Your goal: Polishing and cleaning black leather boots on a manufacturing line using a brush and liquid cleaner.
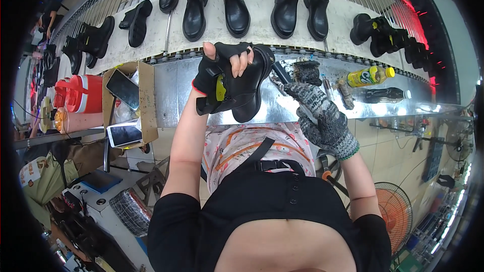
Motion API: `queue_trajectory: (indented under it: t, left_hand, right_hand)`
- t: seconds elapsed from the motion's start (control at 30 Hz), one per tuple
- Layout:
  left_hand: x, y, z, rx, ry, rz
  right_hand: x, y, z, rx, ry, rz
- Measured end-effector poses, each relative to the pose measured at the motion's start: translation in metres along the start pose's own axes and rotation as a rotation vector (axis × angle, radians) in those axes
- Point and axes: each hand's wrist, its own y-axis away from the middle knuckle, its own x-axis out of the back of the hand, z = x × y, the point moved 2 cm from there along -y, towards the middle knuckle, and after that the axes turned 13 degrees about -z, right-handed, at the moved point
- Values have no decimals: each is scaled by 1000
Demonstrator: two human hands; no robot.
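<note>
My left hand (206,72), in a black glove that bares the fingertips, is closed round a black ankle boot (246,93). The boot is tilted above the metal worktop, its yellow-green lining showing at the opening. A grey knitted glove covers my right hand (326,123), whose fingers close on a small dark tool (282,72) with a block-like end. That end points at the boot's sole edge; whether it touches cannot be told, nor its exact kind. Just beyond lies a black-stained lump (306,72) on a dirty patch of the worktop.
Several black boots (237,12) stand on a pale conveyor (259,0) across the far side. A yellow-capped bottle (370,76) and a dark bottle (387,95) lie at right. A cardboard box (147,98) with phones and a red jug (83,93) are at left.
</note>
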Motion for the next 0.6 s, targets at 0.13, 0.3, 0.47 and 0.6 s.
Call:
queue_trajectory:
  t: [0.13, 0.3, 0.47, 0.6]
  left_hand:
    - [2, 1, -1, -11, 11, 44]
    - [2, 0, -4, -35, 3, 23]
    - [6, 1, -4, -33, 16, 11]
    - [9, 0, -6, -43, -9, -39]
  right_hand:
    - [-2, -5, 2, 4, 24, -32]
    - [-1, -11, 4, 14, 8, -61]
    - [10, -13, -2, 30, -4, -57]
    - [16, -14, 0, -44, -272, -64]
